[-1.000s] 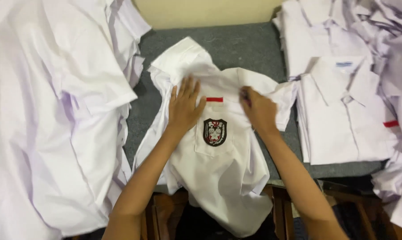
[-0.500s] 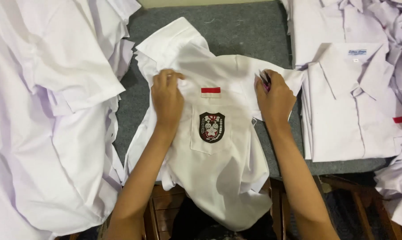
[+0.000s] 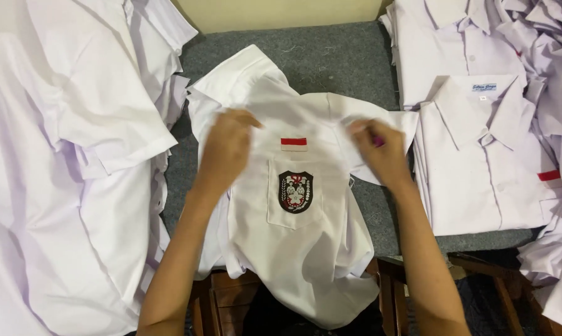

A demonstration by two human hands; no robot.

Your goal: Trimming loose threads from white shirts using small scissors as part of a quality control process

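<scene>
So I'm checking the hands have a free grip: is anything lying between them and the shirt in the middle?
Nothing visible does. The left hand and right hand both rest directly on the shirt near its shoulders. The piles of shirts at left and right lie beside it, not over it.

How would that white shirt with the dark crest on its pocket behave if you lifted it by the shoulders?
The white shirt would probably go floppy: its hem already droops over the table edge. It looks light, thin cloth wrinkling under the left hand and right hand. It is unlikely to roll or break.
</scene>
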